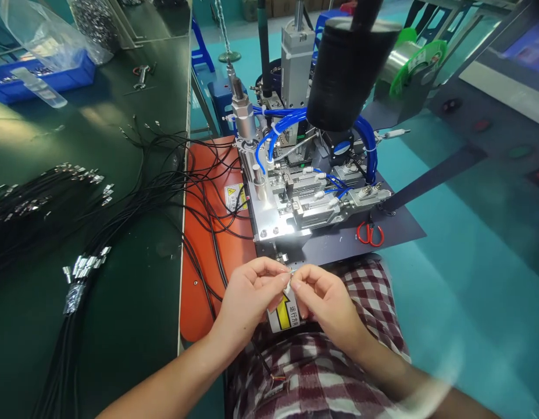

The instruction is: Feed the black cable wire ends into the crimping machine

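Note:
Both of my hands meet over my lap at the machine's front edge. My left hand [256,291] pinches thumb against forefinger, and my right hand [324,297] does the same, with the fingertips almost touching. Between them shows a tiny pale thin wire [292,272], mostly hidden by the fingers. Below the hands is a white and yellow arrow label [283,314]. A black cable [261,358] runs from beneath my left wrist onto the checked cloth on my lap, its end showing bare reddish wires [278,379]. I cannot tell whether it joins what I hold.
A metal machine [291,203] with blue air hoses stands ahead, red-handled scissors [370,234] on its base. Black cables [134,203] cross from the dark green table [134,326] onto an orange board [208,256]. A blue bin [79,73] and a solder-like wire spool [402,64] stand farther back.

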The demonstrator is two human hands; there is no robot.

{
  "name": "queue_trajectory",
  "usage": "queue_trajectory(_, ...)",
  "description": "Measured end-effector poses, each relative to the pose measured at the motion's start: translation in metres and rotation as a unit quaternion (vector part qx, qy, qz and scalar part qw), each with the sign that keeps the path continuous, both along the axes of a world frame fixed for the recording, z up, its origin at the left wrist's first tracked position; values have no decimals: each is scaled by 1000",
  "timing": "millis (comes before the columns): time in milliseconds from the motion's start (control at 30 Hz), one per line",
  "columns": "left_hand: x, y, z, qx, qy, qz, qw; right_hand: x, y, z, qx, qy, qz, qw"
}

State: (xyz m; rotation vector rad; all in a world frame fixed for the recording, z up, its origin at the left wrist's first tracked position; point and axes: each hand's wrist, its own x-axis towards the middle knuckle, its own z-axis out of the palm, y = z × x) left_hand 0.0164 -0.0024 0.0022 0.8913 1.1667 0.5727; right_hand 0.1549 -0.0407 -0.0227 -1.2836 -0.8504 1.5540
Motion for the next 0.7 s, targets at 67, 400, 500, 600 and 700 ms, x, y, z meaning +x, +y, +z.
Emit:
queue_trajectory(67,0,-1,-1,-4,0,3,1000,1,0,-1,-4,-2,16,1000)
queue_trajectory(400,4,1,3,-12,-25,7,1000,28,7,0,201,-232,-9,952)
queue_trajectory(500,3,2,1,-17,-33,3,999,24,9,0,177,-215,5,960)
queue_trajectory(600,1,2,-1,-21,-35,-4,999,21,10,2,128,-181,20,975)
queue_trajectory(700,0,1,0,-29,-32,-11,999,18,7,3,93,-150,34,984)
